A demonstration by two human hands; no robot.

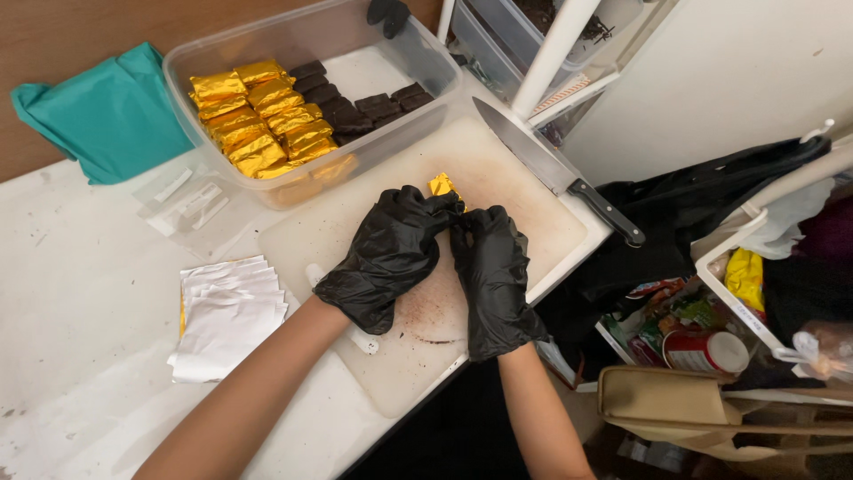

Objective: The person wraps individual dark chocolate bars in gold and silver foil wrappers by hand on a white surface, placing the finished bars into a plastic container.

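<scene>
Left hand [388,258] and right hand [491,271] pinch a gold foil piece [442,186] over the board [498,178], tub [311,102] just behind, knife [555,169] at board's right edge — worktop [80,293] edge near, open room left beside foil sheets [227,316]

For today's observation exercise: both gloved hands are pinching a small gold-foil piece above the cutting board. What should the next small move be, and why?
Probably finish pressing the foil shut, then set the gold-foil piece with the wrapped gold bars in the clear tub. The left hand and right hand both grip it, only a corner shows, and unwrapped dark pieces sit beside the bars.
</scene>
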